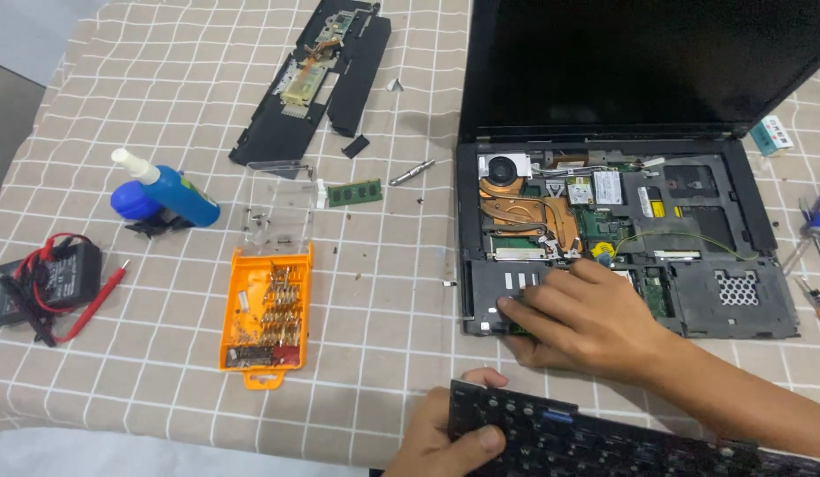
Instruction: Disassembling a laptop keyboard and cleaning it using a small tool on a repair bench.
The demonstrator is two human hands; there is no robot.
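An opened black laptop (746, 265) lies on the checked tablecloth with its keyboard removed, copper heat pipes and green boards exposed. My right hand (587, 322) rests palm down on the laptop's front left corner, fingers spread and pressing on the grey plate there. My left hand (441, 437) grips the left end of the detached black keyboard (604, 446), thumb on top, near the table's front edge.
An orange screwdriver-bit case (264, 318) with its clear lid open lies at centre left. A blue spray bottle (167, 194), a black multimeter with red leads (52, 278), a black laptop panel (317, 75), a green memory stick (354, 193) and screwdrivers (816, 234) lie around.
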